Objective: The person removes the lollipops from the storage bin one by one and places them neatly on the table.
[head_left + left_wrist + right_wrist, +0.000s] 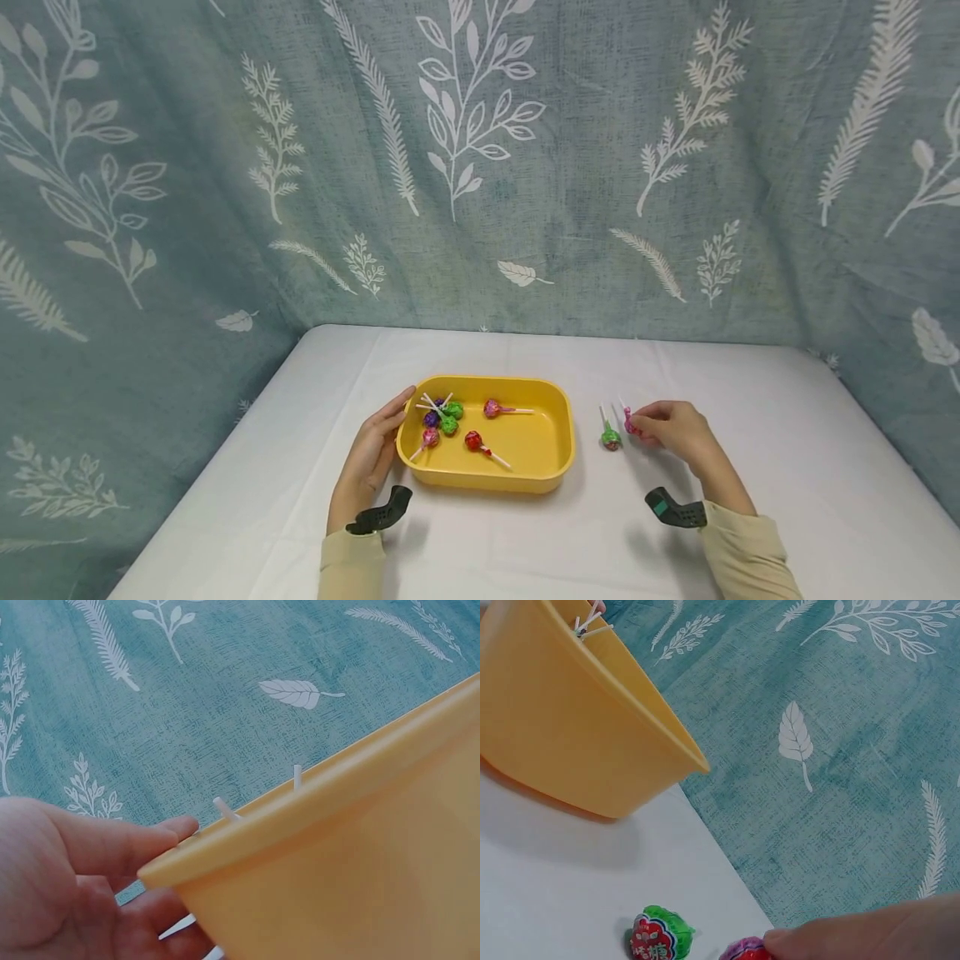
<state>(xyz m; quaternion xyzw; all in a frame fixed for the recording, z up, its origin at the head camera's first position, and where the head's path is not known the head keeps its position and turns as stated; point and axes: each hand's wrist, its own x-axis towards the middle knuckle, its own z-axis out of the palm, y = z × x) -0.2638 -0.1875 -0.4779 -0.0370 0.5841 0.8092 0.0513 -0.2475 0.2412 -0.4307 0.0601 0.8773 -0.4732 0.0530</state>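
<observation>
At the left end of a yellow plastic tray (480, 481), my left hand (367, 458) grips the rim; in the left wrist view some of its fingers (169, 911) lie below the rim, against the outer wall. My right hand (684, 435) pinches a pink-wrapped lollipop (632, 422) by its candy end, over the cloth to the tray's right. Just left of it lies a green lollipop (611, 438), its stick pointing away. The right wrist view shows the green candy (660, 934) close to the pink one (744, 949), which a fingertip touches.
Inside the tray, a red lollipop (474, 442) and a pink lollipop (492, 408) lie apart from a cluster of several green, purple and pink ones at the left end. White cloth (525, 542) covers the table. Patterned blue-green fabric (480, 275) hangs behind and at the sides.
</observation>
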